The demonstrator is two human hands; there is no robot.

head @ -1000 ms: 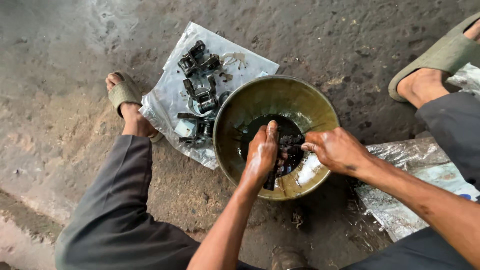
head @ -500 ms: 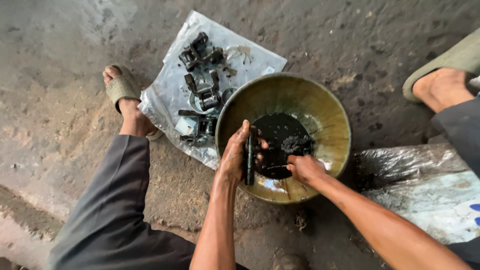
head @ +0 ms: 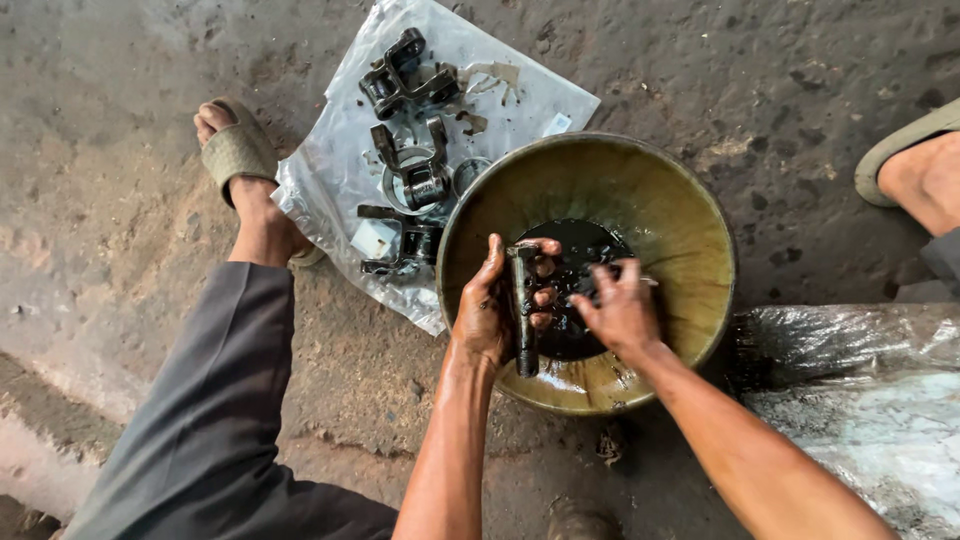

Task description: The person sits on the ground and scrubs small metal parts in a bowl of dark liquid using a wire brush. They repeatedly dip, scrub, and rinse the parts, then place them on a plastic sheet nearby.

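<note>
A round olive-green metal basin sits on the concrete floor with a pool of black oily liquid at its bottom. Over it my left hand grips a dark, greasy cylindrical metal part, held upright. My right hand is beside it over the liquid, fingers bent around something small and light that I cannot make out. Both hands are smeared with black grease.
A clear plastic sheet left of the basin carries several dark metal yokes and fittings. My sandalled left foot rests by it; the right foot is at the far right. Another crumpled plastic sheet lies at lower right.
My left hand has lifted the cylindrical part out of the liquid and holds it upright. My right hand has moved in from the basin's right side to just beside it.
</note>
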